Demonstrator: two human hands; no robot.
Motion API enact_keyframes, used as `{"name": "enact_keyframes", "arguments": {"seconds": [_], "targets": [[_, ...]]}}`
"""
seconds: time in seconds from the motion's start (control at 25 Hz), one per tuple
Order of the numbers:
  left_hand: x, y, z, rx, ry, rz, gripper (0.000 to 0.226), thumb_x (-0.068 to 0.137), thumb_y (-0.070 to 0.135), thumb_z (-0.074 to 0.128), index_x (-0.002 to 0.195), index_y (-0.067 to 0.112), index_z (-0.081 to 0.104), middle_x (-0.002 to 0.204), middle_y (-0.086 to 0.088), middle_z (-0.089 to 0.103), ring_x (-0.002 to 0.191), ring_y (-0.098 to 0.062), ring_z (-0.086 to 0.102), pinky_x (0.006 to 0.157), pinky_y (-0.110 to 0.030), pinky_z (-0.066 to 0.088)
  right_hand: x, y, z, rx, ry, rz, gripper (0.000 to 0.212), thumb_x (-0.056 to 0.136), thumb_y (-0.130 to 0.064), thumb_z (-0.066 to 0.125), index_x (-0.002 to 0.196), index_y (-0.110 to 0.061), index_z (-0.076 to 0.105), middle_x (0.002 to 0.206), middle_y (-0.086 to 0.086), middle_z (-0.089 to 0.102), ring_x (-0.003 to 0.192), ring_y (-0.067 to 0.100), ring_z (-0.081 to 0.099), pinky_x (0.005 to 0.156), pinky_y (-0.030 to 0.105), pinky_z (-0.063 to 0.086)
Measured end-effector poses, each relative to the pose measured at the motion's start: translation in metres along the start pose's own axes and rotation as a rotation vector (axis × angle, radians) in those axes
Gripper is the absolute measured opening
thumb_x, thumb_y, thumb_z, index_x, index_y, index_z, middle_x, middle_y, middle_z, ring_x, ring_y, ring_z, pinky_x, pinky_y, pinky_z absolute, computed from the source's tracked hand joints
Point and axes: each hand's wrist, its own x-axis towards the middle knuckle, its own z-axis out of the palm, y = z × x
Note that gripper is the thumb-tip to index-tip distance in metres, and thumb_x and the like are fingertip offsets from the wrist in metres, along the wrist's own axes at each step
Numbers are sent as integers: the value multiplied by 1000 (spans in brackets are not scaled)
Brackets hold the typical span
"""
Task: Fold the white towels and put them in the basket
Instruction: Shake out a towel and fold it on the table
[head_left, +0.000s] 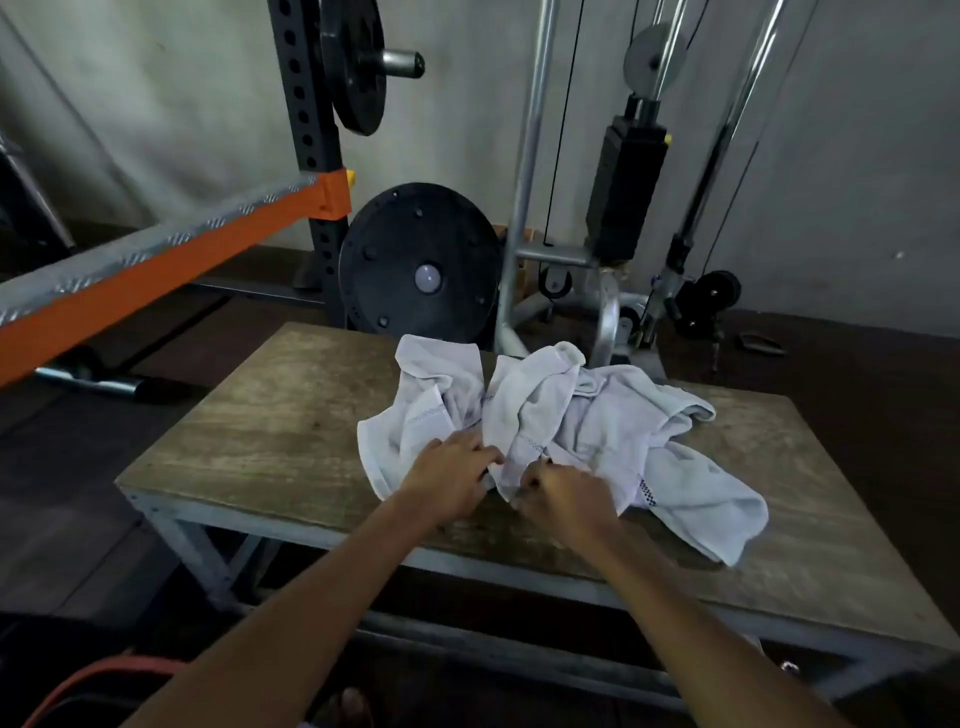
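A heap of crumpled white towels (561, 421) lies on the wooden table (270, 431), spreading from its middle toward the right. My left hand (452, 478) rests on the near left part of the heap with its fingers curled into the cloth. Beside it, my right hand (563, 496) pinches a fold of towel at the heap's near edge. The two hands almost touch. No basket shows in the view.
The table has a grey metal frame (208, 551). Behind it stand a black weight plate (421, 265), a squat rack with an orange safety bar (171, 260), and a cable machine with a weight stack (628, 192). An orange curved rim (98, 670) lies on the floor at lower left.
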Motion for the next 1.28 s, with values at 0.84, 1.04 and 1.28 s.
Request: {"name": "enact_keyframes", "arguments": {"seconds": [0.84,1.04,1.28], "targets": [[64,64,-230,-395,453,185,18,86,40,62,86,24,71,81,17,63,84,-5,57,83,-26,37,23,-22,-265,616,472,-144,3,87,-18,61,86,-15,60,84,1,66,77,13,59,63,14,42],[74,88,-301,-322,411,160,30,78,54,65,82,25,71,81,10,69,81,-6,58,84,-34,37,12,-29,-335,619,538,-135,5,90,-16,57,92,-12,59,79,1,58,65,8,49,50,6,38],[45,77,-290,-333,-30,182,13,88,31,65,84,19,68,65,15,56,57,0,46,58,-18,36,-5,-18,-339,566,495,-55,11,92,-19,53,82,-24,52,80,-1,55,68,10,48,58,22,36]]}}
